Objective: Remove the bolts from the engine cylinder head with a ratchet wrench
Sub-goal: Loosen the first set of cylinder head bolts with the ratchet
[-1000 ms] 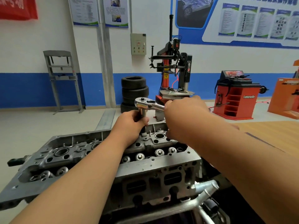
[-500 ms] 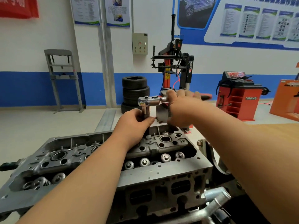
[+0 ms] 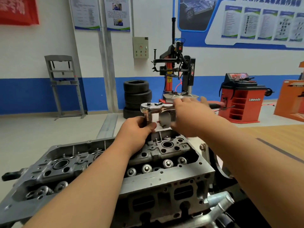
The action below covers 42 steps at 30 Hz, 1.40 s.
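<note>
- Wrench (image 3: 157, 108) sits over the head's (image 3: 164, 176) far end, at 12 o'clock, handle (image 3: 215, 105) pointing to 3 o'clock.
- My left hand (image 3: 136, 130) pinches the upright socket (image 3: 148, 118) under it.
- My right hand (image 3: 189, 119) lies on the handle, fingers stretched out, blurred.
- Bolt under the socket is hidden.
- Tyres (image 3: 137, 96) stand beyond, at 12 o'clock.

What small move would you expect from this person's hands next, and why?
Probably sweep the ratchet wrench sideways with the right hand, which lies along its handle, while the left hand grips the socket upright over the cylinder head.
</note>
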Tool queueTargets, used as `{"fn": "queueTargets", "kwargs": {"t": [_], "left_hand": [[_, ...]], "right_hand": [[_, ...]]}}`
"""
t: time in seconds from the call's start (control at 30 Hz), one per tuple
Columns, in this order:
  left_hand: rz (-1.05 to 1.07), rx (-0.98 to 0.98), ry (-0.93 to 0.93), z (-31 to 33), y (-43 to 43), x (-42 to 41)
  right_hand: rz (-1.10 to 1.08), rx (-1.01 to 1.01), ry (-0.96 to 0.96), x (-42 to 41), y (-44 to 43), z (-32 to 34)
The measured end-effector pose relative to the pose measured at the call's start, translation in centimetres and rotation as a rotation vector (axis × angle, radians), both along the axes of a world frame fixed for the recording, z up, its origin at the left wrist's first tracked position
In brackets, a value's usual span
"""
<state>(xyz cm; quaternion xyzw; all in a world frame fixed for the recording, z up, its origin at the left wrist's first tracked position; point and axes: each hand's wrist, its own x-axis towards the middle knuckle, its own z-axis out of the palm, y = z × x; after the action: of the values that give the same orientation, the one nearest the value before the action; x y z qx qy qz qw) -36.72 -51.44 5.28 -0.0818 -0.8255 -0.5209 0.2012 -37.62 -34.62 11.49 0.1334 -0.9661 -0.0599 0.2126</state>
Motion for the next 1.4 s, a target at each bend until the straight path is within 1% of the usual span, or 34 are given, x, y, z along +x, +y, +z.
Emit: {"fn": "queueTargets", "kwargs": {"t": [0.1,0.17,0.23,0.33,0.4,0.47,0.53,0.6,0.67,0.73,0.87,0.93,1.03,1.1,1.17,1.23,1.33,1.4], "left_hand": [[-0.007,0.018,0.009,-0.2,-0.2,-0.1],[-0.018,0.019,0.009,-0.2,-0.2,-0.1],[-0.023,0.017,0.011,-0.3,-0.3,-0.1],[-0.01,0.022,0.005,-0.3,-0.3,-0.4],[0.019,0.0,0.004,-0.2,-0.2,-0.5],[0.032,-0.002,-0.001,-0.1,-0.2,-0.7],[0.029,-0.013,-0.009,0.0,-0.1,-0.6],[0.022,-0.027,-0.024,0.2,0.0,-0.4],[0.012,-0.026,-0.041,0.2,0.1,-0.1],[0.013,-0.044,-0.048,0.3,0.2,0.1],[0.05,-0.063,-0.04,0.4,0.5,0.2],[0.056,-0.052,-0.031,0.3,0.6,0.2],[0.055,-0.061,-0.01,0.1,0.6,0.2],[0.051,-0.072,-0.01,0.0,0.3,0.2],[0.04,-0.075,-0.018,0.0,0.2,0.1],[0.039,-0.083,-0.02,0.1,0.2,0.0],[0.046,-0.087,-0.025,0.2,0.1,-0.3],[0.044,-0.08,-0.036,0.2,0.2,-0.4]], "right_hand": [[0.058,0.016,0.125,4.7,1.3,-2.3],[0.103,0.118,0.2,7.2,1.0,-4.2],[0.118,0.149,0.204,7.4,0.8,-4.5],[0.122,-0.023,0.074,4.1,1.3,-2.3],[0.119,-0.092,-0.024,0.8,1.0,-0.7],[0.117,-0.122,-0.114,-2.3,-0.6,0.3],[0.108,-0.105,-0.176,-4.6,-2.7,0.9],[0.093,-0.116,-0.231,-5.5,-4.2,1.2],[0.091,-0.177,-0.259,-5.7,-4.7,1.1],[0.071,-0.178,-0.22,-4.9,-4.2,0.6],[-0.07,-0.018,-0.036,-1.2,-2.3,0.0],[-0.109,-0.003,0.011,2.1,-1.5,-0.8],[0.002,0.031,0.13,7.3,-0.6,-2.8],[0.11,0.03,0.157,9.4,0.0,-2.9],[0.184,-0.015,0.107,9.4,0.8,-2.4],[0.181,0.004,0.064,7.8,1.4,-1.8],[0.151,0.037,0.06,3.3,2.0,-1.1],[0.158,-0.038,-0.003,-0.4,1.8,-0.7]]}}
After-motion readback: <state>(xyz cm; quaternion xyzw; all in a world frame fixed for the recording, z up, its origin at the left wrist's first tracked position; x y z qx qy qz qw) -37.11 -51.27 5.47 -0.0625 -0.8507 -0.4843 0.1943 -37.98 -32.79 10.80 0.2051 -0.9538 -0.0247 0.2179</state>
